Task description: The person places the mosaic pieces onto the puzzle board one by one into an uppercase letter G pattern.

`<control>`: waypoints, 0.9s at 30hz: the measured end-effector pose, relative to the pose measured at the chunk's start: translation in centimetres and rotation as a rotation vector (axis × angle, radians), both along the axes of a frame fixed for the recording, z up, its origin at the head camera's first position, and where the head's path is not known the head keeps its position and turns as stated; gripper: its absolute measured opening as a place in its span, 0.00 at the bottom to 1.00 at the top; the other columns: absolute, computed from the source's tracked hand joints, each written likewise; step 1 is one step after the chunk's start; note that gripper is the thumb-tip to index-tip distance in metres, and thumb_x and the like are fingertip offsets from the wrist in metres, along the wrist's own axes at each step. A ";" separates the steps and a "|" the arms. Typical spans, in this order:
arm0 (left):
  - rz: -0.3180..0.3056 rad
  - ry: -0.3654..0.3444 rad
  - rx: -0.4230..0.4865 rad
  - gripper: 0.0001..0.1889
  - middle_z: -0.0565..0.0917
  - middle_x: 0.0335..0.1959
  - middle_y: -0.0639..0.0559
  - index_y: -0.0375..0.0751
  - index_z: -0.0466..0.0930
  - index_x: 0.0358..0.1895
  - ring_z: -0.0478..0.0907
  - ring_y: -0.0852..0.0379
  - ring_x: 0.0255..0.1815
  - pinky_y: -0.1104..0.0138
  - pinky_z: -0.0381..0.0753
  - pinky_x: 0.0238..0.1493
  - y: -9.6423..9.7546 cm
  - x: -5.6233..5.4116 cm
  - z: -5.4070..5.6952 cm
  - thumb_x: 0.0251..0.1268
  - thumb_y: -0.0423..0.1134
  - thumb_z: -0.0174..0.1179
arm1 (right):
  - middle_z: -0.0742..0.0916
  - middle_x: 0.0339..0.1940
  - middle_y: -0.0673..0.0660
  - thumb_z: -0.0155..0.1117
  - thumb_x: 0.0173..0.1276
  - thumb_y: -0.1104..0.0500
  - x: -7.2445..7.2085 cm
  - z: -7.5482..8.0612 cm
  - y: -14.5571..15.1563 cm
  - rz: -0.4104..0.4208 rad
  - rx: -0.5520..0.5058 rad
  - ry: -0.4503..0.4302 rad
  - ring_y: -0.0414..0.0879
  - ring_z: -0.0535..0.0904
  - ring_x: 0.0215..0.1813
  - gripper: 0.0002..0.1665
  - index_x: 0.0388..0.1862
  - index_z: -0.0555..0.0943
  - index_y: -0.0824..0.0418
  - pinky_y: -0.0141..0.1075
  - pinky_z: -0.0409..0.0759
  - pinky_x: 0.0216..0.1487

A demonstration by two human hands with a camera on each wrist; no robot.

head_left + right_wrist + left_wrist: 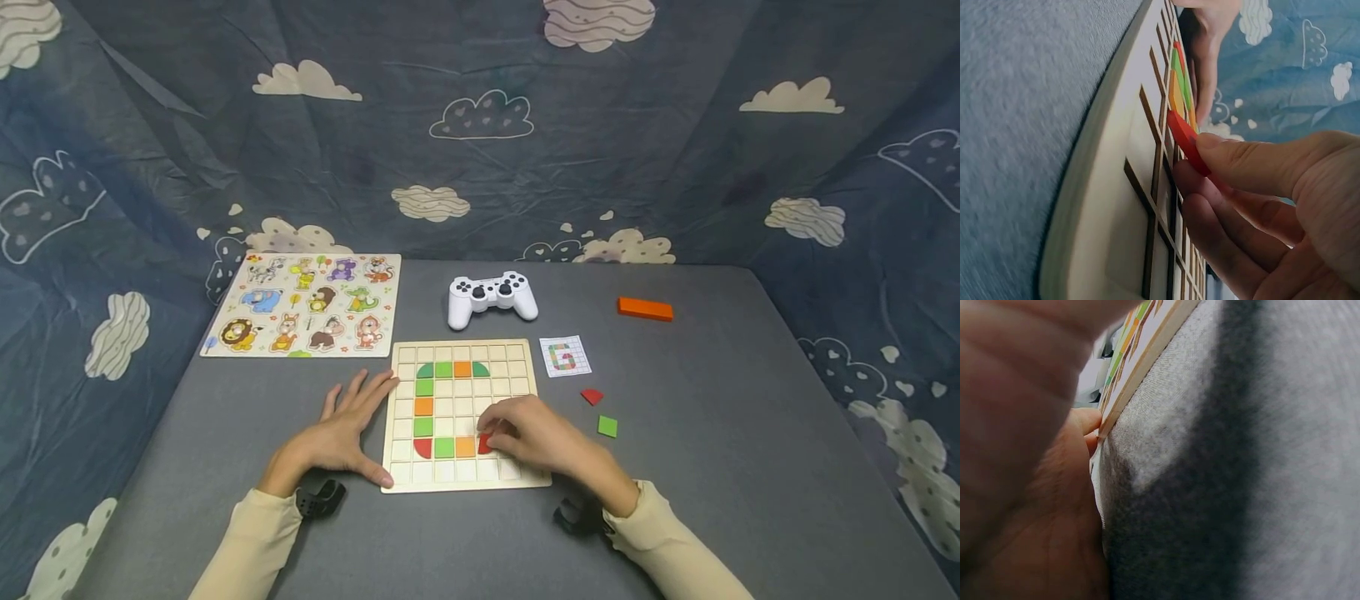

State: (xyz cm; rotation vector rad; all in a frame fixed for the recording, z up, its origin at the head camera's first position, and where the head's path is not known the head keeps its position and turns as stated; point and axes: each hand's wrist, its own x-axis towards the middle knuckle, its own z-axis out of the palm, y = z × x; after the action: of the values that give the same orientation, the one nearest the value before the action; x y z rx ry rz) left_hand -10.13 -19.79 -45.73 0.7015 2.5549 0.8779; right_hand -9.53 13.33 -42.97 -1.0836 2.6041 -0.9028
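Observation:
A wooden grid board (465, 473) lies on the table, with green, orange and red tiles set in its cells in a C-like outline. My left hand (341, 433) spreads its fingers along the board's left edge, fingertips and thumb touching it. In the right wrist view, my right hand (1260, 194) pinches a red quarter-round tile (1188, 144) between thumb and fingers, tilted over a cell. From the head, that right hand (536, 433) covers part of the board's lower right. A loose red tile (592, 397) and a green square tile (607, 427) lie right of the board.
A small pattern card (566, 357) lies by the board's upper right corner. Behind the board sits a white game controller (492, 297). An animal puzzle board (300, 304) lies at the back left, an orange block (645, 309) at the back right. A cloud-print cloth (480, 167) hangs behind.

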 end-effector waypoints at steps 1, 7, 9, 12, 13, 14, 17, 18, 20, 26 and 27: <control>-0.001 0.000 0.000 0.76 0.43 0.83 0.41 0.43 0.43 0.82 0.30 0.30 0.81 0.31 0.29 0.71 0.0 0.0 0.0 0.27 0.63 0.83 | 0.88 0.33 0.49 0.69 0.64 0.65 0.0 0.0 -0.1 0.002 0.001 0.001 0.33 0.80 0.35 0.07 0.41 0.86 0.58 0.29 0.81 0.41; 0.001 0.002 -0.001 0.75 0.43 0.83 0.41 0.43 0.43 0.82 0.30 0.30 0.81 0.32 0.29 0.71 -0.1 0.0 0.1 0.27 0.62 0.83 | 0.88 0.32 0.47 0.71 0.63 0.65 0.2 -0.2 -0.5 -0.004 0.003 0.008 0.32 0.79 0.34 0.07 0.41 0.86 0.57 0.28 0.80 0.40; 0.001 -0.001 -0.001 0.76 0.43 0.83 0.41 0.43 0.43 0.82 0.30 0.30 0.81 0.32 0.29 0.71 -0.1 0.0 0.0 0.27 0.63 0.83 | 0.88 0.32 0.47 0.71 0.63 0.65 0.3 -0.2 -0.5 -0.006 0.005 0.006 0.32 0.79 0.34 0.08 0.41 0.86 0.57 0.28 0.80 0.39; 0.002 -0.003 -0.001 0.76 0.42 0.83 0.42 0.43 0.43 0.82 0.30 0.30 0.81 0.32 0.29 0.71 -0.1 0.0 0.0 0.27 0.63 0.83 | 0.87 0.32 0.47 0.72 0.63 0.65 0.3 -0.2 -0.5 -0.006 0.005 0.014 0.32 0.78 0.34 0.08 0.41 0.86 0.58 0.28 0.79 0.40; 0.002 -0.002 0.000 0.76 0.42 0.83 0.42 0.43 0.42 0.82 0.30 0.30 0.81 0.32 0.29 0.71 -0.1 0.0 -0.1 0.27 0.63 0.83 | 0.87 0.33 0.47 0.72 0.63 0.65 0.3 -0.3 -0.6 -0.005 0.004 0.018 0.32 0.78 0.35 0.08 0.41 0.86 0.58 0.28 0.79 0.40; 0.002 -0.001 0.000 0.76 0.42 0.83 0.42 0.43 0.42 0.82 0.30 0.30 0.81 0.32 0.29 0.71 -0.1 0.0 -0.1 0.27 0.63 0.83 | 0.87 0.33 0.47 0.72 0.63 0.65 0.3 -0.3 -0.6 -0.005 0.004 0.024 0.33 0.78 0.35 0.08 0.41 0.86 0.58 0.28 0.79 0.40; 0.000 0.005 -0.002 0.76 0.42 0.83 0.41 0.43 0.42 0.82 0.30 0.30 0.81 0.31 0.29 0.71 -0.2 0.0 -0.1 0.27 0.63 0.83 | 0.87 0.33 0.47 0.71 0.63 0.65 0.3 -0.4 -0.6 -0.008 0.008 0.044 0.33 0.78 0.35 0.08 0.40 0.86 0.58 0.28 0.79 0.41; -0.002 0.005 -0.002 0.76 0.42 0.83 0.41 0.43 0.42 0.82 0.30 0.30 0.81 0.31 0.29 0.71 -0.2 0.0 -0.1 0.27 0.63 0.83 | 0.87 0.33 0.47 0.71 0.63 0.65 0.4 -0.4 -0.6 -0.011 0.011 0.047 0.33 0.78 0.35 0.08 0.41 0.86 0.58 0.28 0.79 0.41; -0.004 0.006 -0.002 0.76 0.43 0.83 0.42 0.43 0.42 0.82 0.30 0.30 0.81 0.31 0.29 0.71 -0.2 0.0 -0.1 0.28 0.63 0.82 | 0.88 0.34 0.48 0.71 0.62 0.66 0.4 -0.4 -0.6 -0.017 0.022 0.050 0.34 0.79 0.35 0.08 0.41 0.86 0.58 0.29 0.79 0.42; -0.005 0.003 -0.001 0.76 0.43 0.83 0.42 0.43 0.43 0.82 0.30 0.30 0.81 0.31 0.29 0.71 -0.1 0.0 -0.1 0.27 0.63 0.83 | 0.88 0.34 0.47 0.72 0.63 0.64 0.5 -0.6 -0.7 -0.029 0.047 0.057 0.35 0.80 0.37 0.08 0.41 0.86 0.58 0.30 0.79 0.43; -0.005 0.003 -0.001 0.76 0.42 0.83 0.42 0.43 0.43 0.82 0.30 0.30 0.81 0.31 0.29 0.70 -0.1 0.0 -0.1 0.27 0.63 0.83 | 0.88 0.34 0.47 0.72 0.64 0.63 0.5 -0.6 -0.7 -0.029 0.050 0.061 0.35 0.79 0.36 0.07 0.41 0.86 0.57 0.30 0.79 0.43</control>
State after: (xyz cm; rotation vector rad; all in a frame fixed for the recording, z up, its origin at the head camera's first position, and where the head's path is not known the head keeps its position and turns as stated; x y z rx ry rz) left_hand -10.13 -19.90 -45.82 0.7083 2.5550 0.8744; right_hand -8.99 12.66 -43.60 -1.0795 2.6829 -0.8192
